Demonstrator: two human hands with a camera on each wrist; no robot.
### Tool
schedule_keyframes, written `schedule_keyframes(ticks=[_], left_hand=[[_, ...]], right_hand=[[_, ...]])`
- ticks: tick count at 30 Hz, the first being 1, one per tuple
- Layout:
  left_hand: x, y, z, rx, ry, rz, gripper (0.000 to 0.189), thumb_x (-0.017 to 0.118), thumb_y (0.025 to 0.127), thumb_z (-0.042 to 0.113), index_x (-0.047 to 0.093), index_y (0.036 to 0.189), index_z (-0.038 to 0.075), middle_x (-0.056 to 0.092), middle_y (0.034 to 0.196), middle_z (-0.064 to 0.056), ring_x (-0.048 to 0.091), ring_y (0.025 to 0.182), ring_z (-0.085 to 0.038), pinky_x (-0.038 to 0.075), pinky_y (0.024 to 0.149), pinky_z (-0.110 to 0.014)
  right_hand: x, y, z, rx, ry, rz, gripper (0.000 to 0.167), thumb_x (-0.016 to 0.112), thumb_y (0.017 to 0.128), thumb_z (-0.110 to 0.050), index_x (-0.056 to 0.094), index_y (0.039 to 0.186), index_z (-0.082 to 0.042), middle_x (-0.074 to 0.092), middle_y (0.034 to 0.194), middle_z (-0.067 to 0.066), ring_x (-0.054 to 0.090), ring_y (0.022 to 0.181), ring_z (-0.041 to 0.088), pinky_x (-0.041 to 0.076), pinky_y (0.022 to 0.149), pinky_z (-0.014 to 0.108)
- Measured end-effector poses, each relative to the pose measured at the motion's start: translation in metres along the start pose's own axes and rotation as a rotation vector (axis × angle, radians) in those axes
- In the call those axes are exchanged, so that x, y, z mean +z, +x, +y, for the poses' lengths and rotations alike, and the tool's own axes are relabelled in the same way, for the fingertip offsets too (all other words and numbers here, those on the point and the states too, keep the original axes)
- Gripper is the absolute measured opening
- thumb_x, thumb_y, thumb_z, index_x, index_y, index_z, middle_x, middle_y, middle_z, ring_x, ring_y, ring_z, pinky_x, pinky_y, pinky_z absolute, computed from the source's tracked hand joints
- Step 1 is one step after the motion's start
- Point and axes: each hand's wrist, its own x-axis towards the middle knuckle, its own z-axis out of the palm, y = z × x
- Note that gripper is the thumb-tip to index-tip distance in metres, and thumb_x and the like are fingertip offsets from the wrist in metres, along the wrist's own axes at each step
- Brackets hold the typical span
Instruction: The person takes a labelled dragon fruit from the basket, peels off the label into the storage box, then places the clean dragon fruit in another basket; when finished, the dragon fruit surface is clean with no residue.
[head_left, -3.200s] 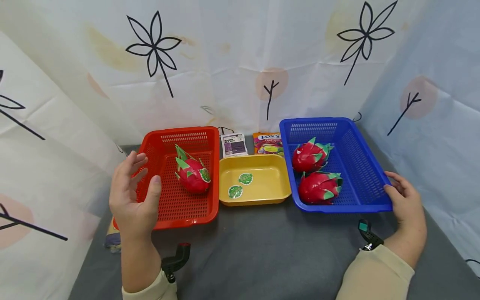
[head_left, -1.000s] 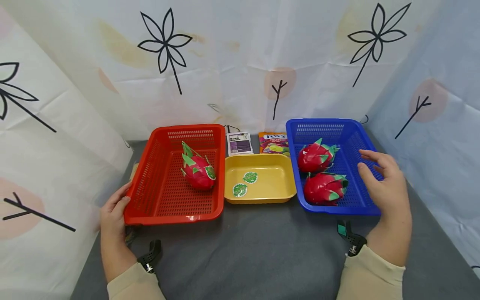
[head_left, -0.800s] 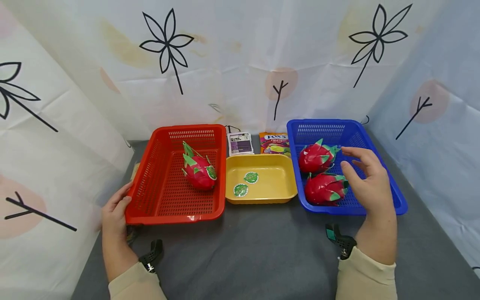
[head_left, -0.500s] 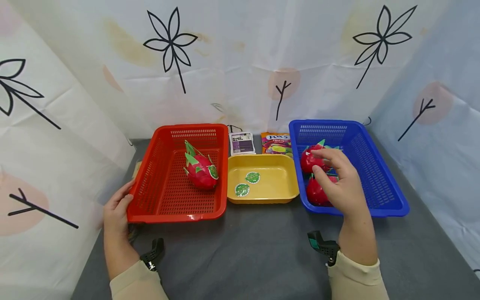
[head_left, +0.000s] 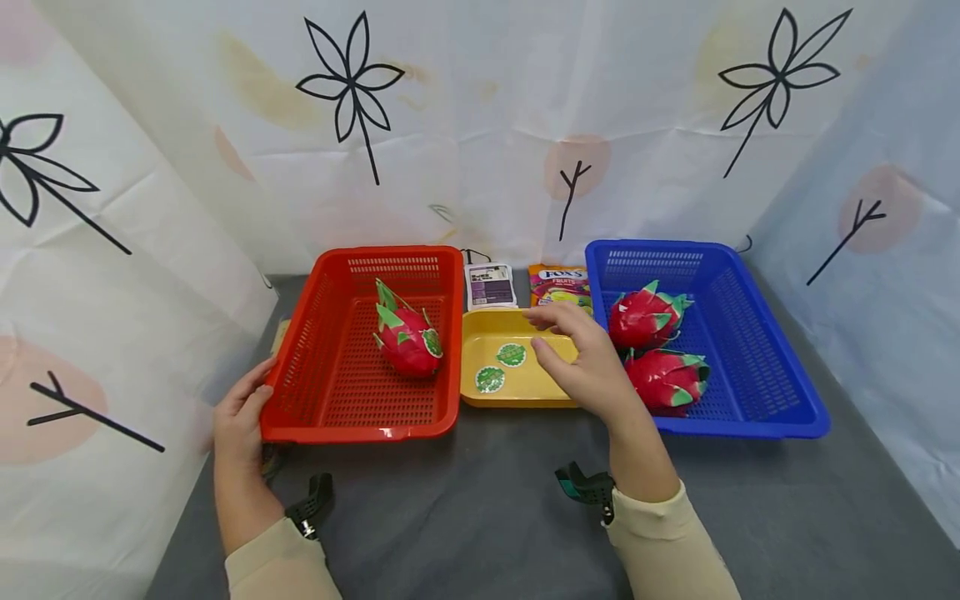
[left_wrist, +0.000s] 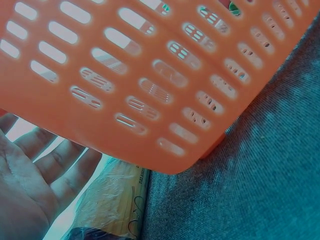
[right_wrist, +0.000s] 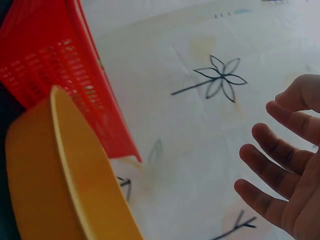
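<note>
My left hand point(head_left: 243, 412) is at the left edge of the red basket point(head_left: 360, 435), fingertips at its rim. In the left wrist view those fingers point(left_wrist: 60, 162) look straight, their tips at the rim of the slotted basket wall point(left_wrist: 165, 107). A dragon fruit point(head_left: 408, 346) lies in this basket. My right hand point(head_left: 585, 362) hovers over the right part of the yellow tray point(head_left: 517, 401), fingers loosely bent and holding nothing. Two green stickers point(head_left: 512, 355) lie in the tray. The right wrist view shows those fingers point(right_wrist: 272, 167) spread, away from the yellow tray point(right_wrist: 30, 170).
A blue basket point(head_left: 772, 350) on the right holds two dragon fruits point(head_left: 645, 318). Behind the tray are a white packet with a purple label point(head_left: 490, 287) and an orange Fox's candy bag point(head_left: 560, 285). A clear-wrapped package point(left_wrist: 112, 200) lies beside the red basket.
My left hand came down from over the red basket to its left rim. My right hand left the blue basket's right rim and moved left, past the dragon fruits, to above the yellow tray.
</note>
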Motion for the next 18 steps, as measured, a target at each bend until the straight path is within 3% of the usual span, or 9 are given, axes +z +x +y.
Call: schedule_keyframes(ticks=[10, 18], left_hand=[[-0.001, 0.000, -0.002, 0.007, 0.043, 0.012, 0.037, 0.053, 0.102, 0.004, 0.064, 0.137, 0.000, 0.071, 0.110, 0.007, 0.065, 0.093, -0.010, 0.054, 0.078, -0.014], [-0.001, 0.001, 0.000, -0.033, 0.050, 0.009, 0.039, 0.054, 0.103, 0.008, 0.062, 0.140, 0.003, 0.067, 0.116, 0.006, 0.064, 0.099, -0.012, 0.054, 0.079, -0.014]], right_hand=[[0.047, 0.036, -0.002, 0.007, 0.041, -0.145, 0.035, 0.066, 0.096, -0.008, 0.067, 0.131, -0.009, 0.064, 0.121, 0.003, 0.059, 0.111, 0.019, 0.052, 0.100, 0.049], [0.076, 0.061, 0.002, -0.002, 0.026, -0.217, 0.034, 0.067, 0.095, -0.008, 0.067, 0.129, -0.010, 0.064, 0.123, 0.004, 0.060, 0.107, 0.019, 0.053, 0.097, 0.045]])
